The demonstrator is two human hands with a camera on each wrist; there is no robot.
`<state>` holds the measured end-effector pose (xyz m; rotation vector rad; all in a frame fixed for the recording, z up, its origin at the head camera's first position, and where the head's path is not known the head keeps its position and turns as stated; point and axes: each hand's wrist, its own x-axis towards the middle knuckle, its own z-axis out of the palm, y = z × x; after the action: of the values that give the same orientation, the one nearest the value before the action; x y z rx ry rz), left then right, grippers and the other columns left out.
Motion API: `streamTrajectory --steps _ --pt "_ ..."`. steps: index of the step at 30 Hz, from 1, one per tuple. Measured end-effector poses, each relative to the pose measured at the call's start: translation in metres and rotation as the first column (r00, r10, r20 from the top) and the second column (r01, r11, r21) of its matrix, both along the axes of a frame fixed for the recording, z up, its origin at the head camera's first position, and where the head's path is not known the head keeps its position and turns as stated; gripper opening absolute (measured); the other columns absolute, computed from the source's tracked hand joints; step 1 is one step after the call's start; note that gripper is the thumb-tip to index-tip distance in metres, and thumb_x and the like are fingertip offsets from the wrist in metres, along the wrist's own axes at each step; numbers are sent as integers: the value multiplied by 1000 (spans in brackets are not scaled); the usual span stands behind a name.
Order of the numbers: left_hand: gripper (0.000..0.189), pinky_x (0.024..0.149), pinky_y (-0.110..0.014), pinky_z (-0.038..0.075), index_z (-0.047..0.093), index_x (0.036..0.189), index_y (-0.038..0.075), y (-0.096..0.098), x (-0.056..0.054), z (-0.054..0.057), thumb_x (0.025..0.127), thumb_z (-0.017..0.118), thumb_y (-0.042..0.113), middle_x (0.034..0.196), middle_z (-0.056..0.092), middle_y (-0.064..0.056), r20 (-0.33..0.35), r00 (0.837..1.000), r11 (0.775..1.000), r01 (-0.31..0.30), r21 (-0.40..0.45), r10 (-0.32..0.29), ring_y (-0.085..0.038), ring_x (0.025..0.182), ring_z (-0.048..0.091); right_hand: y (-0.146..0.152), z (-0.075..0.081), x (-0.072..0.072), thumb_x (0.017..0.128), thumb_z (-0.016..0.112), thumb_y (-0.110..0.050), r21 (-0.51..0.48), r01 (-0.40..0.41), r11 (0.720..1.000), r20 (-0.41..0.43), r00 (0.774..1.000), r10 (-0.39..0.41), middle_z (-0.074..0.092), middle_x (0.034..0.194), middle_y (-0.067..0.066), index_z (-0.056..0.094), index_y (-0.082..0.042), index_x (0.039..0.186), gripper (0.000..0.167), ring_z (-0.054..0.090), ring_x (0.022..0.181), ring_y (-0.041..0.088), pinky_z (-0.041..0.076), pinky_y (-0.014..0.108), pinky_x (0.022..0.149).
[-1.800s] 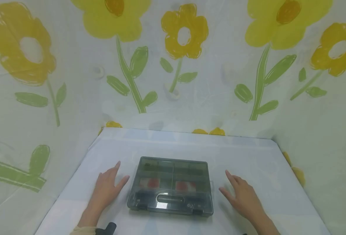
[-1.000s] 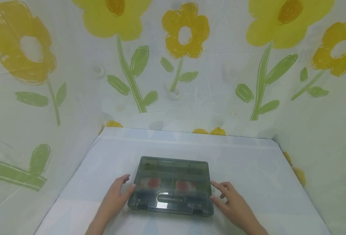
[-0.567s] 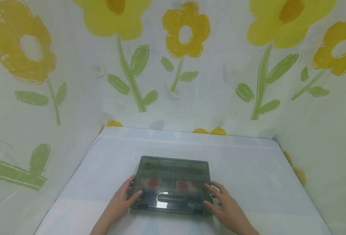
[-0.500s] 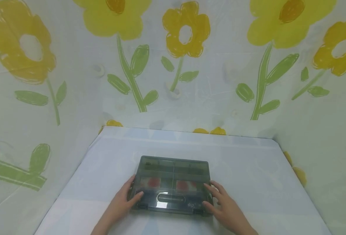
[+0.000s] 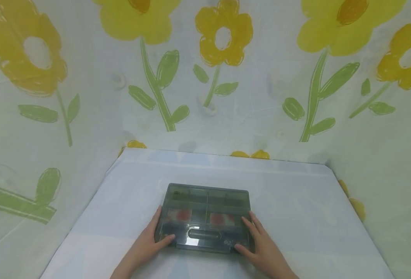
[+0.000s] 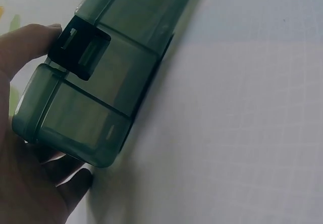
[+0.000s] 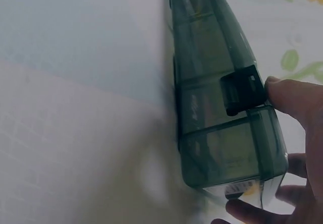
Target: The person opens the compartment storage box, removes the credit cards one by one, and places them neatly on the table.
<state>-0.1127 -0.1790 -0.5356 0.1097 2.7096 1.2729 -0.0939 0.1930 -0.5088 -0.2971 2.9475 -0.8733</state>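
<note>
Green case, between left hand and right hand, fingers of both gripping its ends, thumbs at its latches

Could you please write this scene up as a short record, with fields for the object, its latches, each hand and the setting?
Object: translucent dark-green rectangular plastic case, lid shut
Seen through lid: two red-and-white rectangles; details unclear
Latches: two dark plastic latches, on the side nearest the person
Left hand: grips the case's left end, thumb at one latch
Right hand: grips the right end, thumb at the other
Surface: white tabletop with pale-blue patches
Backdrop: white sheet printed with yellow flowers
</note>
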Motion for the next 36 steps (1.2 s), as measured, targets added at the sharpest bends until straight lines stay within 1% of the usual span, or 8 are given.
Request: streamTrajectory --steps 3,5,9,15,23,29,36 --pt "113 120 -62 19 5 165 14 1 1 1 87 74 56 168 11 -19 14 1000 1000 8 10 -8 -44 151 18 -1 -3 0 88 69 -64 -17 20 1000 43 999 -19 18 167 22 38 -15 158 92 40 140 50 46 67 102" --pt "112 120 -62 19 6 165 16 1 1 1 87 74 56 168 12 -18 14 1000 1000 14 14 -14 -44 151 19 -1 -5 1 88 69 -64 -32 24 999 56 998 -22 15 167 23 35 -15 160 93 39 140 52 46 68 101" --pt "111 119 -63 22 8 166 20 2 1 0 85 75 56 168 15 -17 4 1000 1000 24 10 -24 -43 151 21 0 -8 1 88 68 -63 -40 21 999 59 998 -19 14 167 23 32 -17 161 93 39 140 52 47 68 100" --pt "111 119 -63 24 9 165 19 2 3 -2 84 77 54 167 18 -19 -18 999 999 29 15 -28 -45 150 24 1 -11 1 88 69 -63 -50 14 999 63 998 -10 13 168 23 31 -17 161 94 39 140 53 48 69 98" --pt "115 119 -63 23 8 165 19 1 3 -3 82 80 52 168 16 -19 -14 999 999 32 38 -32 -45 150 23 1 -13 0 88 71 -61 -91 15 996 76 997 -8 11 167 25 29 -16 161 96 32 143 54 41 71 104" --pt "117 118 -63 24 7 165 18 1 2 -3 81 81 51 167 15 -21 -20 999 998 45 35 -44 -46 150 23 1 -12 1 88 72 -59 -124 16 992 88 996 -5 9 167 26 28 -15 162 96 28 145 54 38 73 105" --pt "118 119 -62 24 5 166 21 0 2 -3 81 81 52 168 14 -18 3 999 998 51 32 -51 -44 151 22 1 -13 1 89 72 -57 -142 9 990 88 996 3 7 167 26 27 -14 162 96 27 145 54 36 74 107"
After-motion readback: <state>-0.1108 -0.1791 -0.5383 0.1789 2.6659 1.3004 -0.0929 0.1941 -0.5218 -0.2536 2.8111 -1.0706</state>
